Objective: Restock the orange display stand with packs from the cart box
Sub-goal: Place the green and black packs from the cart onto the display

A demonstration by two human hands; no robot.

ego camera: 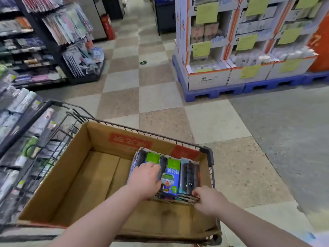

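An open cardboard box (71,175) sits in a wire shopping cart (207,152) right below me. Several flat packs (171,175) with green and blue labels and dark contents lie stacked in the box's right part. My left hand (145,180) lies on top of the left packs, fingers spread over them. At the near right corner of the stack, my right hand (207,199) grips the edge of the packs. An orange display stand (320,38) shows at the far right edge.
Shelves with hanging packaged goods (26,107) stand close on the left of the cart. White and orange carton displays (231,50) sit on blue pallets (213,93) ahead on the right. A red fire extinguisher (107,26) stands by a pillar. Checkered floor lies between.
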